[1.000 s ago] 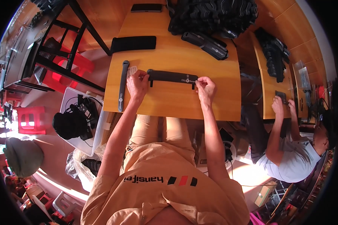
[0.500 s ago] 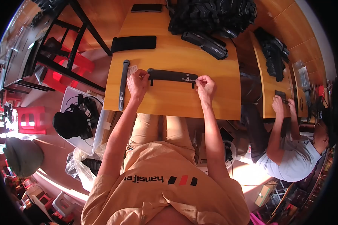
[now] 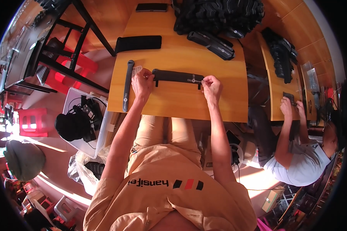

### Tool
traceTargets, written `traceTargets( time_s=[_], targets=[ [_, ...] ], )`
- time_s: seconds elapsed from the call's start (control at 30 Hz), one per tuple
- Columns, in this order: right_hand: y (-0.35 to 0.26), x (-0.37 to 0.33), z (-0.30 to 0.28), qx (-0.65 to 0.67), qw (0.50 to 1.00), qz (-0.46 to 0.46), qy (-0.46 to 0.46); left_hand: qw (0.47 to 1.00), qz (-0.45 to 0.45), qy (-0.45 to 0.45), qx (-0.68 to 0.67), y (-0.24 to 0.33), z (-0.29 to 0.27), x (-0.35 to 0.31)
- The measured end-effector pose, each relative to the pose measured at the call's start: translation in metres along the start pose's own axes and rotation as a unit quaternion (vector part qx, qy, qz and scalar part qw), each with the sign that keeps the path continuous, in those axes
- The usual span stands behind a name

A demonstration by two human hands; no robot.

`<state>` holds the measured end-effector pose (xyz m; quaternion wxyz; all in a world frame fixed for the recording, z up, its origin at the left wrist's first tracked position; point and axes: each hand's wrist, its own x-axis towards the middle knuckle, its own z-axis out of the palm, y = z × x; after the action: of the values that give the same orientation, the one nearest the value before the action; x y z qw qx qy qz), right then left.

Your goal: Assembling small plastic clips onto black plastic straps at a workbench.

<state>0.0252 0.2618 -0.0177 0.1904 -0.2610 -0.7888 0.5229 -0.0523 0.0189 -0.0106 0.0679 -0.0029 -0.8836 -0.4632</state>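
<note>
A flat black strap (image 3: 175, 76) with small pale printing near its right end is stretched crosswise above the wooden table (image 3: 173, 104). My left hand (image 3: 143, 84) pinches its left end between thumb and fingers. At the other end, my right hand (image 3: 212, 87) grips it the same way. Short dark tabs hang below the strap near both ends. A second narrow black strap (image 3: 127, 86) lies lengthwise on the table, left of my left hand. Between them, a small pale label (image 3: 136, 70) shows, partly covered by my fingers.
Beyond my hands lie a folded black cloth piece (image 3: 138, 44), a phone (image 3: 151, 7), several stacked straps (image 3: 212, 45) and a large black pile (image 3: 219, 15). A plastic bin (image 3: 98, 127) stands left below the table. To the right, a co-worker (image 3: 297, 161) handles a dark piece.
</note>
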Motion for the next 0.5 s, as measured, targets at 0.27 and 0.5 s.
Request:
traceTargets(
  time_s=[0.27,0.5],
  targets=[
    [0.008,0.009,-0.002,-0.043,0.999,-0.024,-0.013,0.997,-0.063,-0.037,-0.02,-0.011,-0.001,0.008],
    [-0.026,-0.015,-0.009,-0.182,0.958,-0.222,-0.02,0.984,0.126,-0.108,0.06,0.024,-0.022,-0.022]
  ],
)
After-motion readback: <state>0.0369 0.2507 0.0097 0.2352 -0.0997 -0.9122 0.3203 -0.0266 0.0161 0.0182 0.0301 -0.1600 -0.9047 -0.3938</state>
